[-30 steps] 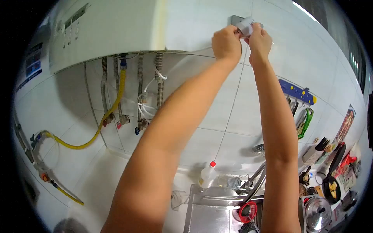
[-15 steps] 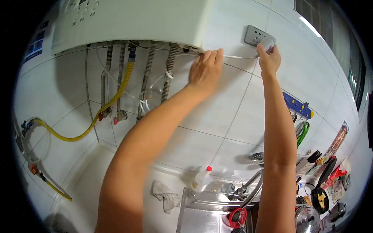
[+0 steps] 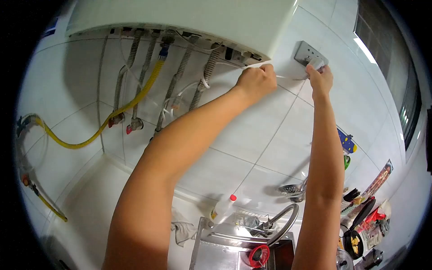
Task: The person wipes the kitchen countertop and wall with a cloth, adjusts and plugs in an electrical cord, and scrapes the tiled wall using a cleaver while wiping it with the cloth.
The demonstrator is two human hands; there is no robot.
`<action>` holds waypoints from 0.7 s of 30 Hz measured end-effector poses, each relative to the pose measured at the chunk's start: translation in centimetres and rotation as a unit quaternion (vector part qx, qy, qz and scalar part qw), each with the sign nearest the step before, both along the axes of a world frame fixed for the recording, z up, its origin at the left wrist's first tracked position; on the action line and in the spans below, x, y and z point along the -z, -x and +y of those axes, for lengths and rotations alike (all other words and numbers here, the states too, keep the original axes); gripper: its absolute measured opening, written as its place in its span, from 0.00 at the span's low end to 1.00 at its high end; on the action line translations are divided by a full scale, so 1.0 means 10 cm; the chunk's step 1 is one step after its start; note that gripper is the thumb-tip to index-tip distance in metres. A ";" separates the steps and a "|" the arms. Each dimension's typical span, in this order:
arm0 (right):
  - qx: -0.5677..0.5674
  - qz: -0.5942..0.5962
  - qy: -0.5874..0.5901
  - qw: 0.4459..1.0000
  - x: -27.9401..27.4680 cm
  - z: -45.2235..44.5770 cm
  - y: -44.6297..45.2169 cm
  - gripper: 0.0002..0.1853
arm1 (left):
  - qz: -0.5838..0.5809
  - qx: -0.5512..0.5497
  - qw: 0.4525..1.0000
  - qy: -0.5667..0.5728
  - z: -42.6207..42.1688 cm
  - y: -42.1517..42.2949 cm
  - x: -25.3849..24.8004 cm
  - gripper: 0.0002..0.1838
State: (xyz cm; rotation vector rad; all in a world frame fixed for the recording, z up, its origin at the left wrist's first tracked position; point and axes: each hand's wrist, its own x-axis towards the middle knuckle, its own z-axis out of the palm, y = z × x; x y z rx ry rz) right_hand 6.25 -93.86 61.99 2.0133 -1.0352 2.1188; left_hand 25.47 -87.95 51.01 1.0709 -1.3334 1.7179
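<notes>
In the head view, my right hand (image 3: 321, 82) pinches a whitish power plug (image 3: 316, 62) at the grey wall socket (image 3: 305, 50). Whether its pins sit fully in the socket is hidden. A white power cord (image 3: 288, 77) runs left from the plug towards my left hand (image 3: 257, 82). That hand is closed round the cord, just below the front right corner of the white water heater (image 3: 180, 20). Its fingertips are turned away from me. Left of it, the cord passes behind a corrugated metal hose (image 3: 208, 72).
A yellow gas hose (image 3: 135, 101) hangs from the heater beside several metal hoses and valves. Below are a steel sink (image 3: 220, 249), a faucet (image 3: 288, 216), a red strainer (image 3: 259, 256) and a red-capped bottle (image 3: 222, 208). A pan (image 3: 353, 243) sits at lower right.
My left hand has curled from straight fingers into a closed grip on the cord. My right hand stays on the plug. The view has shifted, showing more of the heater's underside.
</notes>
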 end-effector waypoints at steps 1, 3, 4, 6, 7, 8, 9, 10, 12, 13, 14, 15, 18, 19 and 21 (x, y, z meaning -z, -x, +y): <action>0.039 -0.010 0.041 0.998 0.03 0.02 -0.04 0.26 | -0.003 -0.003 1.000 0.005 0.00 -0.01 0.02 0.02; 0.117 -0.030 0.123 0.985 0.10 0.11 -0.17 0.28 | -0.009 0.012 1.000 0.003 0.02 -0.02 0.02 0.02; 0.134 0.000 0.121 0.984 0.10 0.18 -0.21 0.29 | -0.013 0.019 1.000 0.002 0.02 -0.02 0.02 0.02; 0.167 0.058 0.118 0.977 0.10 0.29 -0.28 0.30 | -0.003 0.017 1.000 -0.004 0.02 -0.02 0.05 0.02; 0.184 0.075 0.124 0.972 0.10 0.28 -0.30 0.30 | 0.002 0.015 1.000 -0.007 0.02 -0.01 0.07 0.03; 0.199 0.092 0.129 0.967 0.09 0.26 -0.31 0.29 | -0.002 0.011 1.000 -0.026 0.05 0.00 0.10 0.03; 0.214 0.109 0.134 0.961 0.09 0.24 -0.33 0.29 | -0.006 0.007 0.999 -0.046 0.12 0.03 0.15 0.03; 0.236 0.118 0.139 0.954 0.08 0.22 -0.35 0.28 | -0.010 0.002 0.998 -0.066 0.18 0.07 0.22 0.03; 0.277 0.135 0.146 0.940 0.05 0.20 -0.37 0.27 | -0.024 0.055 0.998 -0.024 0.27 0.22 0.45 0.03; 0.273 0.138 0.150 0.940 0.03 0.19 -0.38 0.27 | -0.032 0.083 0.996 -0.005 0.33 0.28 0.59 0.04; 0.271 0.143 0.150 0.940 0.02 0.18 -0.37 0.27 | -0.041 0.098 0.994 -0.037 0.42 0.35 0.74 0.04; 0.271 0.150 0.148 0.939 0.04 0.15 -0.36 0.27 | -0.049 0.115 0.989 -0.072 0.52 0.43 0.91 0.05; 0.271 0.152 0.151 0.938 0.08 0.09 -0.33 0.32 | -0.050 0.191 0.973 -0.123 0.78 0.58 1.38 0.09; 0.269 0.156 0.141 0.940 0.07 0.10 -0.35 0.35 | -0.043 0.199 0.968 -0.145 0.88 0.60 1.50 0.09; 0.206 0.152 0.132 0.958 0.13 0.15 -0.38 0.44 | -0.035 0.218 0.957 -0.187 1.09 0.62 1.74 0.10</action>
